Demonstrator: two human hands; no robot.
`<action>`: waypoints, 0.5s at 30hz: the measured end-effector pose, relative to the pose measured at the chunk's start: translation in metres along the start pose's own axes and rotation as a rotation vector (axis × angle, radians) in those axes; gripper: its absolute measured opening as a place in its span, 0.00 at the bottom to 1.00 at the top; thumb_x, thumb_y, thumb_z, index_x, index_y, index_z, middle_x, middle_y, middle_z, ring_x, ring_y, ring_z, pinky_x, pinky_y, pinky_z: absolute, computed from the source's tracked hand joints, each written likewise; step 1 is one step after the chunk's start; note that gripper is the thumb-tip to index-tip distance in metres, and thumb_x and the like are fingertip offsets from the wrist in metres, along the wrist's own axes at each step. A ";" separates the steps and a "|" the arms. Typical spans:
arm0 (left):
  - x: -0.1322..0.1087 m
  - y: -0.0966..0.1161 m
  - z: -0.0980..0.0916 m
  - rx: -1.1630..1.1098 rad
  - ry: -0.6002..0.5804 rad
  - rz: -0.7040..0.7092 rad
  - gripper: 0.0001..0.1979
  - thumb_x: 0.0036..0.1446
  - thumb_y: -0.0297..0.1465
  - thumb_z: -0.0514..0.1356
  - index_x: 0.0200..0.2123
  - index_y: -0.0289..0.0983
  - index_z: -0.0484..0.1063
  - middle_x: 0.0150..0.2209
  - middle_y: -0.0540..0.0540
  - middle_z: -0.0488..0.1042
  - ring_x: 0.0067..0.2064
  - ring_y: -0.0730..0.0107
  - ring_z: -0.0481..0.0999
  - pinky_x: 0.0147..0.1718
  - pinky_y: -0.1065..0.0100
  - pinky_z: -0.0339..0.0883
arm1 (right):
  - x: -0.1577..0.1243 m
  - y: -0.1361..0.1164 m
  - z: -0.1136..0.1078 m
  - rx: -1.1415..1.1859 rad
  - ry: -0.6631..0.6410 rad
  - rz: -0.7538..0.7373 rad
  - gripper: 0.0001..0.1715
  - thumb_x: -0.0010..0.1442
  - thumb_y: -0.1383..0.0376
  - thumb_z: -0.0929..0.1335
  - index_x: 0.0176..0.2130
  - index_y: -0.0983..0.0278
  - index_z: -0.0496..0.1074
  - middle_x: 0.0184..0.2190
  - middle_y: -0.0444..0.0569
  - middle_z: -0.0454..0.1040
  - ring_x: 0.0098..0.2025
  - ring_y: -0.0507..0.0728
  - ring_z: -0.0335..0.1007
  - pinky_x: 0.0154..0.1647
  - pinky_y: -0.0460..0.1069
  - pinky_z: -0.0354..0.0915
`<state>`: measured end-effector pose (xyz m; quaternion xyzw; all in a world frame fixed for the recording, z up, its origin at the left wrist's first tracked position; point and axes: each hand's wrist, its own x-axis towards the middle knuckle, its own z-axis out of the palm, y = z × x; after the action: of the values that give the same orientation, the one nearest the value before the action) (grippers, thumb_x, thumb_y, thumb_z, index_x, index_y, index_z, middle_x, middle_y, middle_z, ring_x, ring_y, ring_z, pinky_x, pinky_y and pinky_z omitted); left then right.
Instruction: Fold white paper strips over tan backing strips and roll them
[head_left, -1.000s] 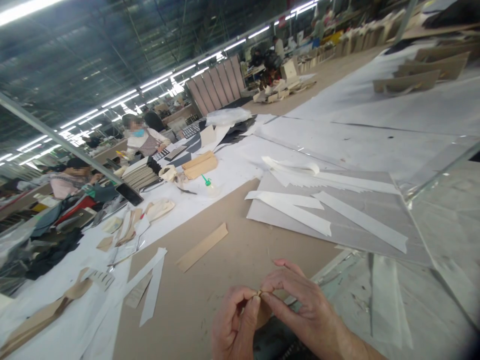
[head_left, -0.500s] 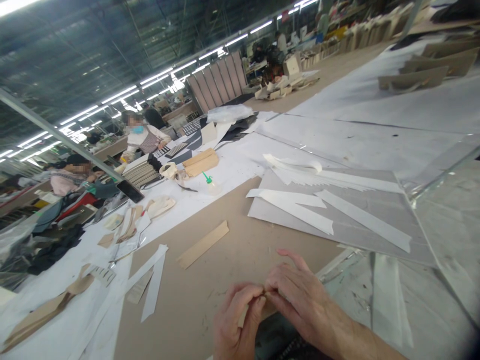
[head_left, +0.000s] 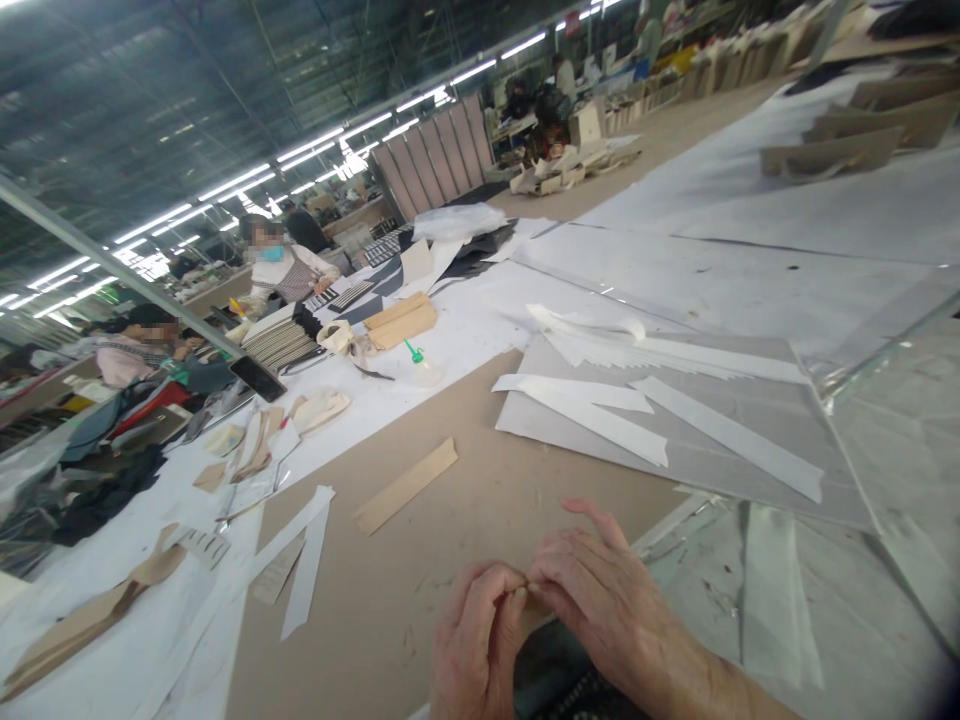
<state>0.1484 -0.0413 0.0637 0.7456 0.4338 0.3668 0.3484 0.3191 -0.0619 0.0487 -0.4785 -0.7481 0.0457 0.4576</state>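
Observation:
My left hand point(head_left: 476, 640) and my right hand point(head_left: 600, 610) meet at the near edge of the brown table point(head_left: 450, 520). Their fingertips pinch together on a small tan piece point(head_left: 534, 603) that is mostly hidden between them. Both hands are closed in a pinch. A tan strip point(head_left: 405, 486) lies on the table a little beyond my left hand. To the right, white strips point(head_left: 600, 420) rest on a grey board point(head_left: 757, 420).
White strips point(head_left: 304, 570) and tan scraps lie at the left. A small bottle with a green tip point(head_left: 421, 368) stands further back, near a tan stack point(head_left: 401, 322). A glass sheet point(head_left: 885, 400) covers the right side. Two people sit at the far left.
My hands have dropped slightly toward me and closed tighter over the tan piece, so less of it shows. The view has shifted a little.

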 end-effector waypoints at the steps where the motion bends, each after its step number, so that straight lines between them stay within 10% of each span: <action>1: 0.000 0.001 0.000 -0.004 -0.015 -0.030 0.10 0.68 0.32 0.54 0.35 0.40 0.73 0.34 0.50 0.74 0.37 0.71 0.73 0.40 0.73 0.64 | -0.001 0.001 0.001 0.005 -0.003 0.000 0.10 0.67 0.77 0.63 0.40 0.63 0.66 0.31 0.42 0.71 0.35 0.53 0.68 0.66 0.65 0.47; 7: 0.001 0.005 0.002 -0.131 -0.058 -0.248 0.15 0.67 0.40 0.53 0.30 0.39 0.67 0.30 0.51 0.68 0.34 0.70 0.66 0.36 0.70 0.61 | -0.005 0.000 0.004 0.153 -0.036 0.085 0.09 0.69 0.74 0.62 0.40 0.61 0.66 0.33 0.41 0.71 0.36 0.52 0.69 0.67 0.63 0.47; 15: 0.007 0.008 -0.005 -0.391 -0.073 -0.566 0.20 0.57 0.49 0.62 0.30 0.37 0.71 0.27 0.52 0.66 0.31 0.71 0.63 0.32 0.72 0.60 | -0.006 -0.009 -0.008 0.564 -0.253 0.656 0.05 0.65 0.62 0.67 0.42 0.59 0.70 0.40 0.43 0.75 0.46 0.55 0.71 0.49 0.50 0.66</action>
<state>0.1498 -0.0370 0.0749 0.5271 0.5323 0.3050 0.5880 0.3192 -0.0739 0.0542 -0.5377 -0.5651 0.4484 0.4365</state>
